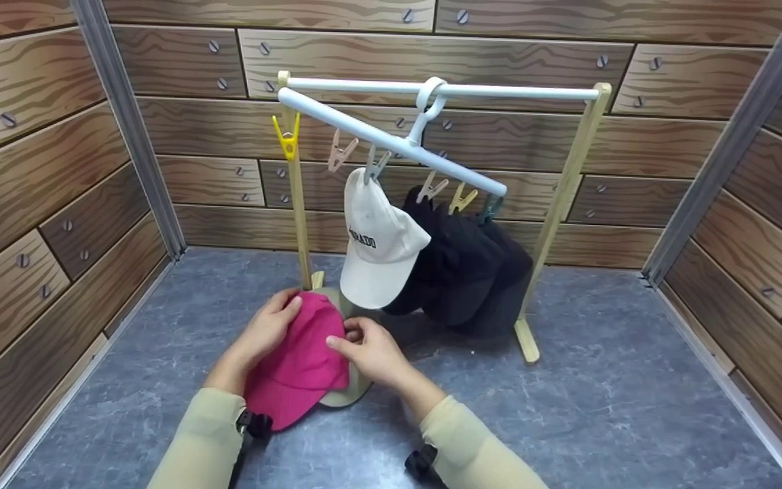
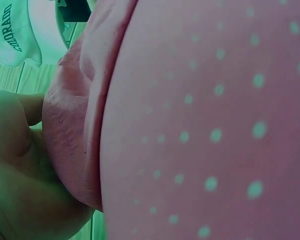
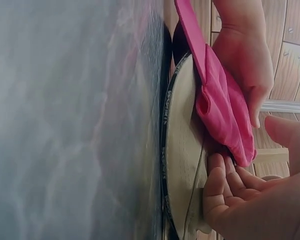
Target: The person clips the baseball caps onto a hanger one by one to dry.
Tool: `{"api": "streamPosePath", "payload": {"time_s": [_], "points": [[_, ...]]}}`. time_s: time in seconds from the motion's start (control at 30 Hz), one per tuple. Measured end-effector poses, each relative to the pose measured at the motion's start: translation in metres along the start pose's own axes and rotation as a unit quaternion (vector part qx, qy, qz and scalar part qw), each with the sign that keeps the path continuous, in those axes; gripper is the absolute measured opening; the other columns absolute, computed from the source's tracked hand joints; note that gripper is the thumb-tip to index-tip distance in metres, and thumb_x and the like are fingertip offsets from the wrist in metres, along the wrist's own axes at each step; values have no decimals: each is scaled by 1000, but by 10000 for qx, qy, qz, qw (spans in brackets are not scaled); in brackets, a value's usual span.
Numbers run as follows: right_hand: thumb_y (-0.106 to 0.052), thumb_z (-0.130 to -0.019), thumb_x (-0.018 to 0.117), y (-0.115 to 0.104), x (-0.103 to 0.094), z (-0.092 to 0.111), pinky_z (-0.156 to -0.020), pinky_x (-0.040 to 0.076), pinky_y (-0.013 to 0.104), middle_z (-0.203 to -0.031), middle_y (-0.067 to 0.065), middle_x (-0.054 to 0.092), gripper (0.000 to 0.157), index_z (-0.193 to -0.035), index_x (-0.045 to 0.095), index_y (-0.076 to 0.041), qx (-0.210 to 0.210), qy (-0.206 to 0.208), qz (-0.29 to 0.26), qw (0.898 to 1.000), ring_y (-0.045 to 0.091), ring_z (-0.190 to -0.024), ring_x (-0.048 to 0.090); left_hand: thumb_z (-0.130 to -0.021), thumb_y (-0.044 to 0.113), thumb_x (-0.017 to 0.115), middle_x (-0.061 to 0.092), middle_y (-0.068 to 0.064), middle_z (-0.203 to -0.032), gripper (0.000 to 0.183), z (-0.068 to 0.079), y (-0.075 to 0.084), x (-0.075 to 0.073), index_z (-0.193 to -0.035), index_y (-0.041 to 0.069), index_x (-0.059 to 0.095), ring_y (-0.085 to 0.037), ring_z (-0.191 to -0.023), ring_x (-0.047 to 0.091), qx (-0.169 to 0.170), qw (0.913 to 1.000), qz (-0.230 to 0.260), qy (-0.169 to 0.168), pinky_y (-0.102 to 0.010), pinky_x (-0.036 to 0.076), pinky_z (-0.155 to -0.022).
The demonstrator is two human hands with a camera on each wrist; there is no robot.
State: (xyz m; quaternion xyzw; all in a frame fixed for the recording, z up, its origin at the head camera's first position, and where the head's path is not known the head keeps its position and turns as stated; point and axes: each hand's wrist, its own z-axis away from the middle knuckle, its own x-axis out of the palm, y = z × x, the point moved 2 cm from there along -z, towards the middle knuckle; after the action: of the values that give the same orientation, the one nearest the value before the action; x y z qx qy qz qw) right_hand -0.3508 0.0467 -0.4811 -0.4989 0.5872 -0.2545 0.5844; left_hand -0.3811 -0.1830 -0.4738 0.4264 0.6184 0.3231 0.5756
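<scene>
Khaki cap [image 1: 357,392] partly hidden

Cap [image 1: 299,350] is lying between my left hand [image 1: 269,326] and right hand [image 1: 379,351], over a second cap [image 1: 348,395]; rack [image 1: 520,91] is standing behind; hanger [image 1: 391,141] is hanging on it; hung caps [image 1: 455,272] are dangling below.

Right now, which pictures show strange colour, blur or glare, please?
Left wrist: a green cast tints the white cap, and dots on the pink cap look soft; right wrist: the grey surface looks hazy; head: pale sheen on that grey surface below the pink cap.
</scene>
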Motion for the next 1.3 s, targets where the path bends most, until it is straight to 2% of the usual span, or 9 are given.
{"api": "streamPosePath", "payload": {"time_s": [0.17,0.33,0.5,0.67,0.8,1.07,1.3], "points": [[-27,-99,85,0,4,0,-88,59,39,-102,5,70,48,-130,69,7,24,-26,50,10000,17,-94,66,-119,27,49,44,-33,-167,57,0,-3,0,-163,-9,44,-49,-159,36,-13,9997,-237,39,-61,26,-131],[-16,-97,87,1,5,0,-78,56,33,-92,3,67,44,-130,67,7,78,-78,-203,9997,13,-83,62,-116,20,55,48,-34,-162,53,-2,-3,1,-159,-10,50,-51,-157,37,253,9976,-627,156,-62,27,-130],[-7,-96,85,2,6,2,-70,51,27,-87,0,68,41,-130,68,8,34,-156,-382,9991,10,-76,60,-114,18,58,56,-32,-154,48,-1,-2,1,-153,-9,57,-50,-145,42,515,9934,-986,293,-65,32,-124],[-6,-96,85,4,6,5,-68,51,26,-86,-2,67,30,-122,73,4,45,-157,-482,9987,10,-75,60,-113,16,61,62,-30,-146,42,-1,-1,1,-146,-9,62,-44,-130,45,647,9906,-1147,375,-63,37,-117],[-4,-96,84,4,5,7,-74,53,27,-85,-2,68,22,-115,76,3,17,-148,-569,9983,10,-81,61,-111,14,63,67,-28,-136,33,0,2,-1,-136,-7,69,-40,-122,47,814,9879,-1251,416,-61,40,-111],[-2,-96,79,1,2,7,-69,51,25,-84,-2,70,11,-104,78,4,-22,-131,-809,9966,8,-75,61,-110,10,65,69,-16,-109,14,3,9,-10,-109,-1,73,-35,-110,48,990,9846,-1325,559,-53,42,-100],[-5,-94,79,-5,-3,7,-71,50,27,-88,-2,70,8,-98,77,1,-15,98,-830,9965,9,-76,60,-111,11,65,65,-12,-105,11,6,16,-13,-105,3,70,-32,-114,52,906,9889,-1078,482,-49,43,-100]]}}
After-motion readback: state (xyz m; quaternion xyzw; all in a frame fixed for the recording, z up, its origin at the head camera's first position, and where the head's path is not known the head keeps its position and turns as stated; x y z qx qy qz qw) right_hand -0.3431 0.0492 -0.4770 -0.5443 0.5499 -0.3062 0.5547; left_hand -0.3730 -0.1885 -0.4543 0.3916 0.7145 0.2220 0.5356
